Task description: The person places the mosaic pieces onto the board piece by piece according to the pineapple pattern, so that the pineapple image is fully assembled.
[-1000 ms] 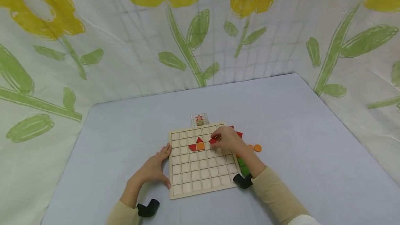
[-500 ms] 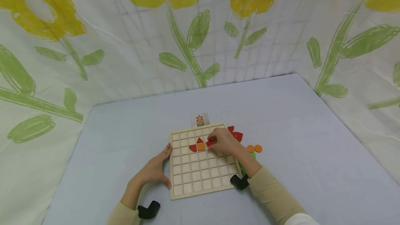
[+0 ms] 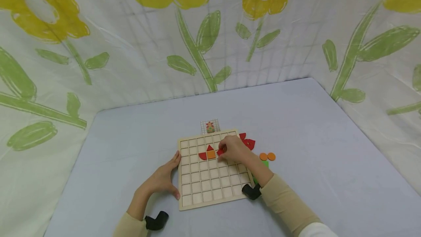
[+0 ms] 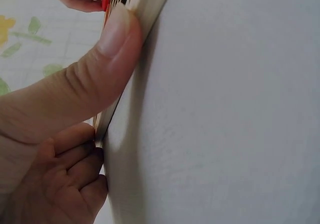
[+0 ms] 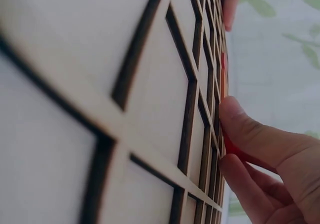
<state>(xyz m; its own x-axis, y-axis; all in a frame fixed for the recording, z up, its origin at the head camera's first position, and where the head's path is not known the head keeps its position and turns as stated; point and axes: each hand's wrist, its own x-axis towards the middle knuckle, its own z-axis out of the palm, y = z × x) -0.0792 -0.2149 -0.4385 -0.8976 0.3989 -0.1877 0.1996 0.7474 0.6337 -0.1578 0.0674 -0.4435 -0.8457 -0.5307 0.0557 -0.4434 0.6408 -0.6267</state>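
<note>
A square wooden grid board (image 3: 213,184) lies on the table. My left hand (image 3: 162,176) rests along its left edge, thumb and fingers spread apart; in the left wrist view the thumb (image 4: 107,59) lies against the board's rim. Over the board's upper right part, my right hand (image 3: 235,148) pinches a small red piece (image 3: 220,151) between thumb and fingers, right at a cell. The right wrist view shows this red piece (image 5: 237,149) close to the grid, partly covered by the thumb. Beside it sit an orange square (image 3: 211,154), a red triangle (image 3: 209,147) and a red quarter-circle (image 3: 203,155).
Behind the board lies a small pattern card (image 3: 209,126) with a grid and a coloured figure. To the right are loose red pieces (image 3: 250,143), two orange discs (image 3: 271,156) and green pieces (image 3: 265,163), partly hidden by the right arm. A flower-print curtain (image 3: 131,65) hangs behind.
The right hand has moved slightly left and down with the red piece, closer to the orange square. The left hand has stayed at the board's edge.
</note>
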